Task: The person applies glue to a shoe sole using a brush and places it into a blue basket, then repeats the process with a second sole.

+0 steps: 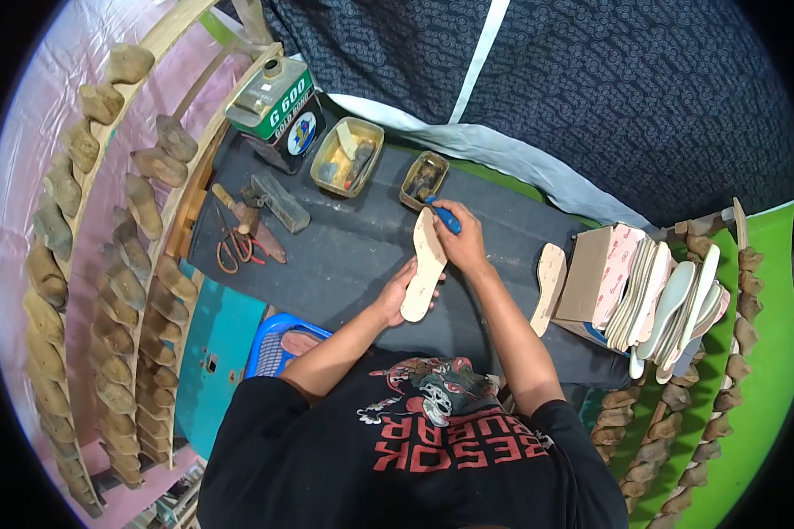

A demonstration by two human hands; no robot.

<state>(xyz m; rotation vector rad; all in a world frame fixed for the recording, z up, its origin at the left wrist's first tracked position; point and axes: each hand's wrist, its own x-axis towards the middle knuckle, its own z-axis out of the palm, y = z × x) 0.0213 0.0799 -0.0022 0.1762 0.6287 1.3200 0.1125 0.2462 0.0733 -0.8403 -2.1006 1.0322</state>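
Observation:
My left hand (pixel 399 291) grips a pale shoe insole (pixel 425 264) by its edge, near the broad lower part, and holds it upright above the dark table. In my right hand (pixel 466 238) is a blue-handled tool (pixel 447 219), its tip by the insole's upper end; the working end is too small to make out. Just beyond the tool stands a small tub (pixel 424 179) with dark, crusted contents. Another insole (pixel 550 286) lies to the right of my right forearm.
A G 600 can (pixel 273 110), a yellowish tub (pixel 348 157), scissors (pixel 232 247) and a dark block (pixel 282 203) sit on the left. At right, a cardboard box (pixel 587 278) adjoins stacked insoles (pixel 648 295). Shoe lasts (pixel 141 203) line racks; a blue basket (pixel 269 339) is below.

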